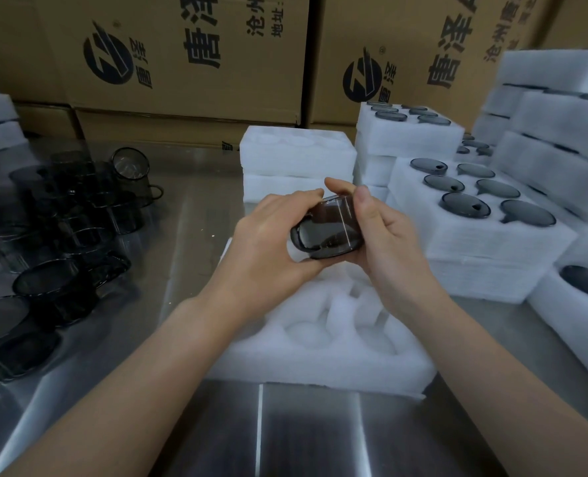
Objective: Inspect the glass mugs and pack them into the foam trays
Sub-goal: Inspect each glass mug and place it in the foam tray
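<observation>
Starting L: cluster of loose dark glass mugs point(62, 215) on the steel bench point(303, 435), some upright, some tipped, crowded together.

Ctr: left hand point(268, 242) and right hand point(385, 235) both grasp one smoked-glass mug point(327, 228). It lies on its side, handle twd the left palm. Fingers point(296, 201) of the L hand curl over its top; R thumb presses the upper edge, R fingers wrap beneath. Mug is held in the air above an empty foam tray point(320, 352), not in any pocket.

Behind hands: stack of empty trays point(296, 156).

R of ctr: filled tray point(475, 249), six mugs seated in pockets, on top of another tray. More packed trays stacked farther R and at back.

Bkgd: printed cartons point(189, 56) along the wall.
</observation>
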A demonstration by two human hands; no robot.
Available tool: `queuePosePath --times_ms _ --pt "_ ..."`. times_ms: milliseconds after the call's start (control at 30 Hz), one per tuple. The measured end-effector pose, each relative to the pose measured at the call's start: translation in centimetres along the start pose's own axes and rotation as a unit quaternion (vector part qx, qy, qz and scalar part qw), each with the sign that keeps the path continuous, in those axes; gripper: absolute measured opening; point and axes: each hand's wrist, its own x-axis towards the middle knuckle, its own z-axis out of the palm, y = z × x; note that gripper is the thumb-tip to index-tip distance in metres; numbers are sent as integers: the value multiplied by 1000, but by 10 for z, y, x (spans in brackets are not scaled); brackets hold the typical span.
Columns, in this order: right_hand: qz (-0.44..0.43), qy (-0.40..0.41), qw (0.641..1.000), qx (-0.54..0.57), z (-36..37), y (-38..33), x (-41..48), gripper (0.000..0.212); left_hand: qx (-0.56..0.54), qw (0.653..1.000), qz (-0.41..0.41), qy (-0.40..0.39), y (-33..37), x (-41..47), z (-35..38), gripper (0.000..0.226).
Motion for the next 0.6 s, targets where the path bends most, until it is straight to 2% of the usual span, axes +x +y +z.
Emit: queuePosePath --times_ms 100,200,267,333,500,600 --pt "21 -13 998 60 -3 0 3 42 -35 999 -10 4 0 0 -2 62" --pt "87 -67 983 144 -4 0 7 52 -60 998 -20 10 1 0 -2 66" --pt "124 -125 971 160 -4 1 8 62 -61 998 -29 10 -1 0 -1 70" --pt "129 -147 967 164 -5 2 8 66 -41 999 -30 11 -2 1 -1 71" --pt "69 -80 988 115 -5 6 7 56 -26 999 -22 -10 -1 2 -2 90" --pt "36 -44 995 81 -4 9 6 53 -3 1000 11 -22 1 1 -1 85"
